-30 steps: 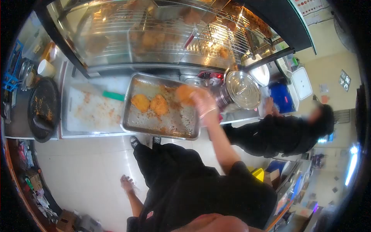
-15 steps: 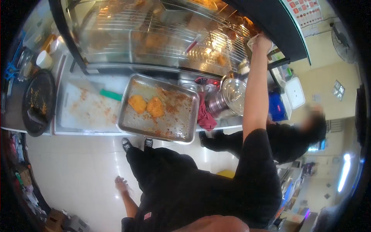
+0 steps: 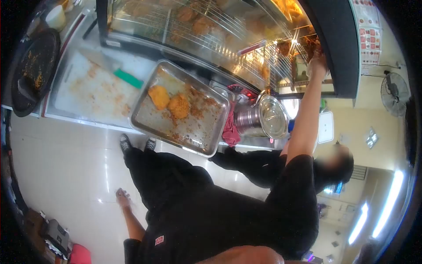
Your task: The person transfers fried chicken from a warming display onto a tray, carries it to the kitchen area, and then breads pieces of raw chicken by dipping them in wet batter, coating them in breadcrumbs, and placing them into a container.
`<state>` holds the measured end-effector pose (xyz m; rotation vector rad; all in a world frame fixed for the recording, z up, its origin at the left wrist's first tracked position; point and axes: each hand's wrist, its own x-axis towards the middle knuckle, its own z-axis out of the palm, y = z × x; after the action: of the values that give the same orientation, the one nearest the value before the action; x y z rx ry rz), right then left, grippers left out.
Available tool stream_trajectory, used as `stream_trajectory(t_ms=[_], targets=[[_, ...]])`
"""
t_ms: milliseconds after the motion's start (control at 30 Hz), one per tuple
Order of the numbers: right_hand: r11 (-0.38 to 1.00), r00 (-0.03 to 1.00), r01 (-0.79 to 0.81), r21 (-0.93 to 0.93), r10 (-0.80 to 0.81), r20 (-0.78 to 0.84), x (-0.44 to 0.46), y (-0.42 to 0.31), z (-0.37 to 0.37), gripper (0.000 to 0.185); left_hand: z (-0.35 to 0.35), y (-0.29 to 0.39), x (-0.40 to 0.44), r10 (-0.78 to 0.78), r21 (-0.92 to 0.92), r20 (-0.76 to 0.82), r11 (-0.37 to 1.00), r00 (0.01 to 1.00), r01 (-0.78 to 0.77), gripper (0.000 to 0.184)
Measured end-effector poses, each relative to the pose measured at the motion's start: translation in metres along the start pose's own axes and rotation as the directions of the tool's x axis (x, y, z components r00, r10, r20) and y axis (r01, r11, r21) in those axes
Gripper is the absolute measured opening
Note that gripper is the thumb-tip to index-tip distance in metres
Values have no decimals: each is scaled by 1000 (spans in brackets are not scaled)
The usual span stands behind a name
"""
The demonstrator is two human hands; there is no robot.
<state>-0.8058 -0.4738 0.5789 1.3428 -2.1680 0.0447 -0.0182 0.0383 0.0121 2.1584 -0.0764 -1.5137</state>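
Observation:
My right hand (image 3: 317,66), in a clear glove, reaches up into the right end of the lit glass cabinet (image 3: 171,50). Its fingers are partly hidden among browned food, so their grip cannot be made out. Down at my side, my left hand (image 3: 123,197) hangs over the floor, fingers loosely apart and holding nothing. Two golden fried pieces, one (image 3: 158,97) beside the other (image 3: 179,106), lie on a metal tray (image 3: 200,127) strewn with crumbs. A knife with a green handle (image 3: 128,78) rests on the white cutting board (image 3: 94,99) left of the tray.
A lidded steel pot (image 3: 250,119) and a red cloth (image 3: 231,130) are right of the tray. A black round pan (image 3: 37,72) stands far left. Another person (image 3: 259,167) in dark clothes is beyond my right arm. A fan (image 3: 394,93) is at the right.
My right hand has moved from over the tray, where it held a fried piece, up into the cabinet. My left hand still hangs low. The view has shifted and tilted.

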Motion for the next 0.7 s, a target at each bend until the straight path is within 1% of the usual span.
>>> stream_trajectory(t_ms=[67, 200, 300, 400, 500, 600, 700], targets=[[999, 999, 36, 0, -36, -35, 17, 9, 10, 54, 1, 1, -3, -7, 1, 2, 1000, 1000, 7, 30], [997, 996, 72, 3, -72, -52, 39, 22, 17, 52, 0, 10, 0, 33, 12, 9, 999, 999, -33, 32], [996, 994, 92, 8, -92, -64, 42, 25, 24, 50, -3, 5, 11, 33, -34, 3, 999, 999, -33, 32], [995, 993, 102, 1, -101, -59, 33, 33, 29, 49, -6, -1, 11, 69, -40, -11, 997, 998, -70, 33], [991, 989, 134, 3, -133, -58, 22, 39, 24, 49, -11, -27, 29, 26, -70, 32, 997, 999, -24, 34], [984, 982, 180, -13, -180, -59, 21, 47, 25, 49, -6, -19, 18, -7, -27, 21, 1000, 1000, 8, 34], [968, 966, 244, -51, -247, -81, 32, 51, 36, 49, 1, -17, 21, 23, -50, 1, 999, 1000, -23, 36]])
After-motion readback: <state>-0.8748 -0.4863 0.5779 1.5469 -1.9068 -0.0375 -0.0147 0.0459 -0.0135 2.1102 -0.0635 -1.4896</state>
